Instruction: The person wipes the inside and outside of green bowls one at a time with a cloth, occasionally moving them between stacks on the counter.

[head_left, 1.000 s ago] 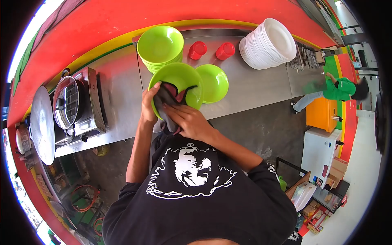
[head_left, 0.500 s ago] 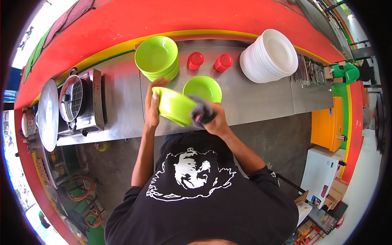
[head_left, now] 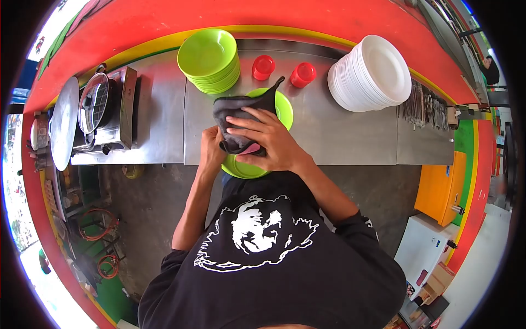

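Note:
My left hand [head_left: 211, 149] grips the rim of a lime green bowl [head_left: 244, 167] held over the near edge of the steel counter [head_left: 329, 131]. My right hand [head_left: 268, 140] presses a dark grey cloth [head_left: 238, 118] onto that bowl, fingers spread over the cloth. Just behind, partly hidden by the cloth, a second green bowl [head_left: 282, 107] rests on the counter.
A stack of green bowls [head_left: 210, 55] stands at the back of the counter, with two red cups [head_left: 263, 67] [head_left: 303, 74] and a stack of white plates [head_left: 370, 71] to its right. A gas stove [head_left: 107, 112] sits at left, cutlery [head_left: 424, 107] at right.
The bowl was tilted on edge with the cloth at its right side; now it lies flatter under the cloth and my right hand covers it from above.

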